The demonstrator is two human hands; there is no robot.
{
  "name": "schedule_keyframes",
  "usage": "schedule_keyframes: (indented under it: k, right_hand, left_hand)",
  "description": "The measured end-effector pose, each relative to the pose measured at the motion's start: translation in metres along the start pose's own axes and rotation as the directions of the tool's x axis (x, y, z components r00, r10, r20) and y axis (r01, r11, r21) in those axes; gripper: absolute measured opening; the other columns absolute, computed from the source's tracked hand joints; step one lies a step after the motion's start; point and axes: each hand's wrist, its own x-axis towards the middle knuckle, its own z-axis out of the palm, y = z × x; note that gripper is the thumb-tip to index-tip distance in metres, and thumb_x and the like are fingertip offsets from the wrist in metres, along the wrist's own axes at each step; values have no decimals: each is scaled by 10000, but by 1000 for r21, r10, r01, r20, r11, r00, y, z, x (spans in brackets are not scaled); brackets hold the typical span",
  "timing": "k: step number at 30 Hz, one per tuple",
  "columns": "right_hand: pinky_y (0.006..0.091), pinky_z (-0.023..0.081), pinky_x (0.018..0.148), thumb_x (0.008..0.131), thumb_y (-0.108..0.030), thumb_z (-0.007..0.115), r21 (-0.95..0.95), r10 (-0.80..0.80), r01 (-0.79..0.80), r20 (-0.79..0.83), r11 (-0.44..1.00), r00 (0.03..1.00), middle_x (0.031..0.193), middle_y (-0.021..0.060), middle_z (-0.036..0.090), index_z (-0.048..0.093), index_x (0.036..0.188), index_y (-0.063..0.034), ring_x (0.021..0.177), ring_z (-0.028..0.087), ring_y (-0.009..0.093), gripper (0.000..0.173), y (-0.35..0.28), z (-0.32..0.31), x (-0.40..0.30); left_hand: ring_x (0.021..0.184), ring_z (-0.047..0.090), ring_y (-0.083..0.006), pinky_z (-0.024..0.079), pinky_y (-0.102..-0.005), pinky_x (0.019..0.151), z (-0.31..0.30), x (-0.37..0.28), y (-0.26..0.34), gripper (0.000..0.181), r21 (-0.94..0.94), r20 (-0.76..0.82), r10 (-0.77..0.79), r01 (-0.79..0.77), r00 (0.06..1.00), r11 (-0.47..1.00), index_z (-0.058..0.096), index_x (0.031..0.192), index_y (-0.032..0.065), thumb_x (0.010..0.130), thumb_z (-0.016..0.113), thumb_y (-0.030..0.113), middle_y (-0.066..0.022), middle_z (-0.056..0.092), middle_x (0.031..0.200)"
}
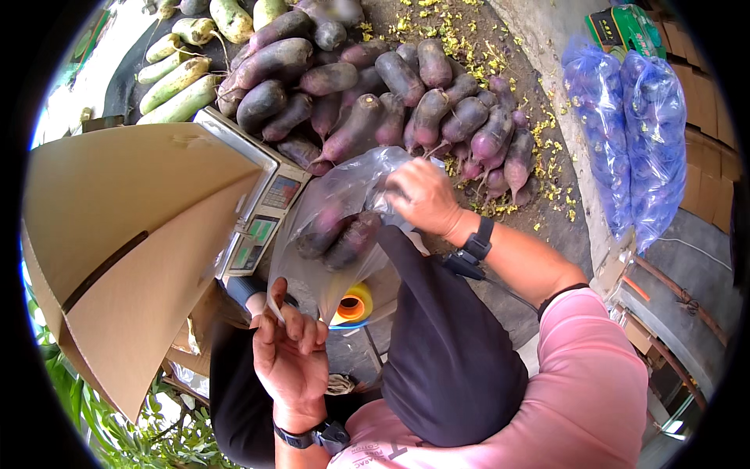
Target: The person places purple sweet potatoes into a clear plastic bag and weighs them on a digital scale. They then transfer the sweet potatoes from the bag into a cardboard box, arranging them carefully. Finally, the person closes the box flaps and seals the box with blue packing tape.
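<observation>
A clear plastic bag [328, 187] hangs open between my hands, with a few dark purple radishes [345, 240] inside it. My left hand [293, 352], palm up, pinches the near edge of the bag between its fingers. At the bag's far right side, my right hand [425, 196] grips the plastic; it is slightly blurred and its fingertips are partly hidden. Just beyond the bag lies a large heap of purple radishes [351, 126] on the ground. To the left, a digital scale [266, 217] carries an open cardboard box [135, 193].
Pale green radishes [187, 88] lie at the upper left. Two blue plastic bags packed with produce [627, 135] rest at the right, near stacked cardboard [706, 170]. A yellow tape roll [354, 305] lies below the bag. Yellow petals [545, 152] litter the ground.
</observation>
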Motion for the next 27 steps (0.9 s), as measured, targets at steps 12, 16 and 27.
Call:
schedule_keyframes:
  k: [12,16,27]
  right_hand:
    - [453,518,698,890,-281,614,154,376,-379,55,912,925,818,168,680,686,878,-53,788,662,378,240,23,-66,-1]
    - [371,496,668,947,-306,588,423,345,-424,253,801,904,723,145,671,695,884,-13,645,593,189,319,-9,-80,2]
    - [369,580,646,973,-190,573,852,258,-498,451,163,855,783,60,646,632,892,-11,653,635,164,206,-100,-207,15]
  left_hand:
    - [645,385,-135,400,-308,702,-14,-21,-9,247,153,-58,105,-95,993,984,498,1162,3,957,517,139,1,396,697]
    - [641,471,-147,437,-297,664,-25,-24,-13,224,208,-75,107,-90,991,974,510,1155,-21,974,488,109,-23,469,702]
    - [554,431,-122,409,-312,602,-49,-64,10,147,331,37,184,-186,982,925,574,1020,29,940,546,149,16,460,658]
